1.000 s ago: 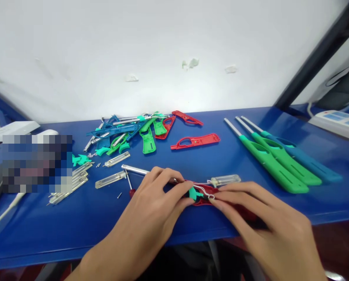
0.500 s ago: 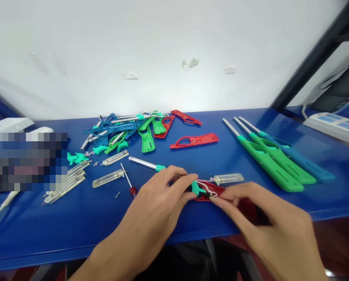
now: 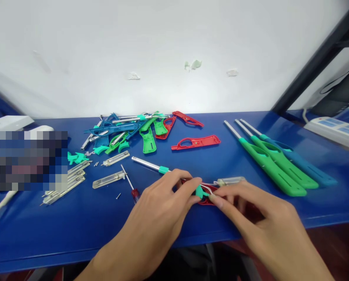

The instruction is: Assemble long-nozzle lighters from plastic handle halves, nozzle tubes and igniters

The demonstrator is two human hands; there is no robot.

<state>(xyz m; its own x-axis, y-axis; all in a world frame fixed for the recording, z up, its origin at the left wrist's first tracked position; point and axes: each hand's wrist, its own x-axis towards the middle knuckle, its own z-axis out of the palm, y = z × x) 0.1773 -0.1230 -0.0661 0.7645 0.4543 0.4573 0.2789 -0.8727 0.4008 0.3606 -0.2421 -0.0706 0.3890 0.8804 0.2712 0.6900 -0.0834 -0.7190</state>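
My left hand (image 3: pixel 159 207) is closed, its thumb and forefinger pinching a green trigger (image 3: pixel 201 192) at a red lighter shell half (image 3: pixel 207 201). My right hand (image 3: pixel 259 210) is closed around the other end of that shell, thumb tip beside the trigger and a white wire (image 3: pixel 208 187). Its fingers hide much of the shell's right end. A metal lighter tube (image 3: pixel 146 162) with a green collar sticks out beyond my left fingers. Just behind my right fingertips lies a clear fuel tank (image 3: pixel 229 180). A red-handled screwdriver (image 3: pixel 135 194) rests left of my left hand.
Loose shells and tubes form a pile (image 3: pixel 127 127) at the back. A red shell half (image 3: pixel 196 142) lies in front of it. Several clear tanks (image 3: pixel 64 189) and green triggers (image 3: pixel 77 157) sit left. Assembled lighters (image 3: pixel 275 168) lie right, near a power strip (image 3: pixel 335 128).
The view has shifted slightly. My right fingers have closed in toward the trigger and now cover more of the shell and wire. My left hand keeps its pinch.
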